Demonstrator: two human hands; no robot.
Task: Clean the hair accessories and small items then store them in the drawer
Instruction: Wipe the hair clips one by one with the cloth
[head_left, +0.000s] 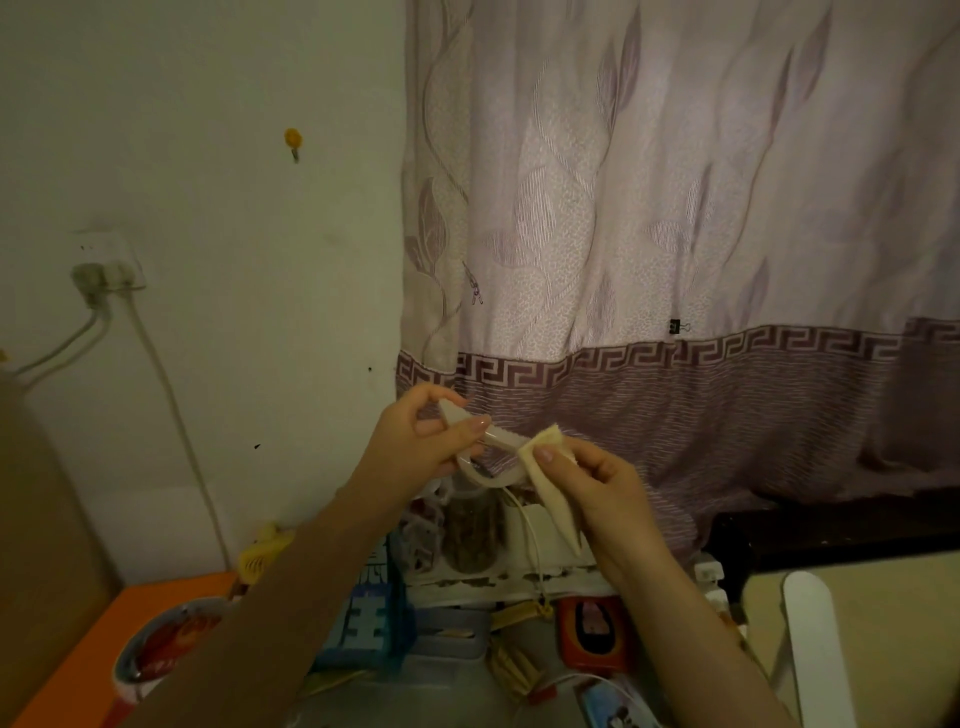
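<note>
Your left hand (431, 436) half hides one clear hair clip (491, 457) it grips; your right hand (587, 478) pinches one cloth (550, 488) against it.

Blue box (370, 621): "主".

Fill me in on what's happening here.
A person is cleaning a hair accessory in front of a curtain. The left hand grips a pale, translucent hair clip, held up above a cluttered table. The right hand pinches a folded cream cloth against the clip's right end, apparently wiping it. Below the hands sit a jar, a white rack and assorted small items. No drawer is visible, so storing does not appear to have started for this clip.
</note>
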